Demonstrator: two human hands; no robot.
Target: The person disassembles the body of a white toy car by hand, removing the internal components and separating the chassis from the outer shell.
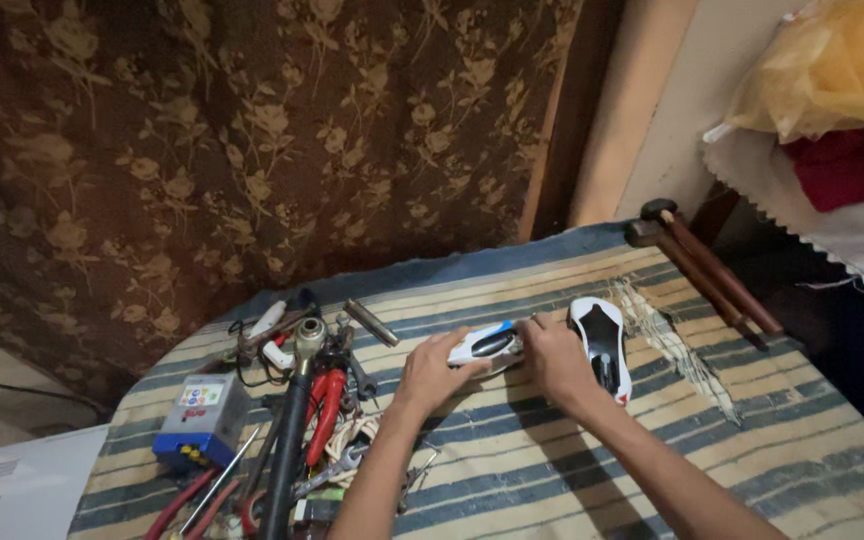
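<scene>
Head view shows both hands gripping a small white toy car (487, 346) with a blue and black top, on a striped cloth (572, 470). Left hand (434, 373) wraps its rear end, fingers closed on it; right hand (555, 357) clasps its front. Just right of the car lies a white car shell (600, 340). Left of it sits a heap of tools (317, 400) and a blue box (202, 418).

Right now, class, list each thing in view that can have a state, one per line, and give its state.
Toy car body: held in both hands.
Left hand: closed on the body.
Right hand: gripping the body's other end.
Black and white chassis: lying on the mat, apart.
Striped mat: frayed, torn.
Red-handled pliers: lying untouched.
</scene>
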